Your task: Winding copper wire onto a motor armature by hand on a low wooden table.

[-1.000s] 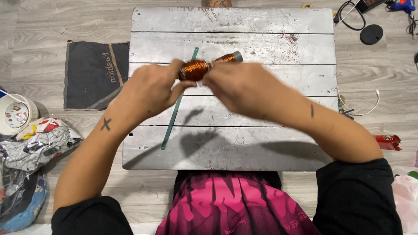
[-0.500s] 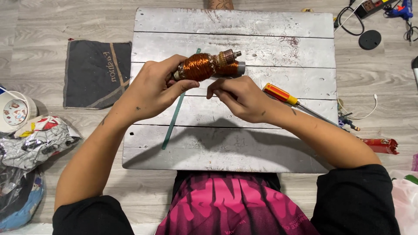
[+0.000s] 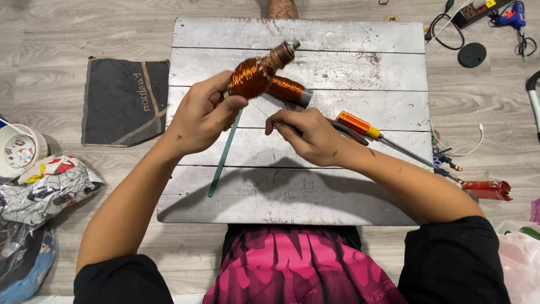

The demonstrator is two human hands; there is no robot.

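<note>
The left hand (image 3: 202, 115) has its grip closed around a copper wire coil (image 3: 250, 79), a fat orange winding on a spindle whose tip points toward 1 o'clock. The coil is held up above the grey wooden bench (image 3: 292, 169), near the top middle of it. Just at 4 o'clock from this coil lies a second copper spool (image 3: 288, 90) with a grey end, and the 2 seem to touch or overlap.

The right hand (image 3: 306, 135) is at 4 o'clock from the coil, fingers curled together; I cannot tell if its grip has hold of a thin wire. Behind it, at 3 o'clock, a screwdriver (image 3: 360, 126) with a red and yellow handle lies on the bench. A green strip (image 3: 224, 155) runs from under the left hand toward 7 o'clock. A dark cloth (image 3: 124, 101) lies on the floor at 9 o'clock.
</note>
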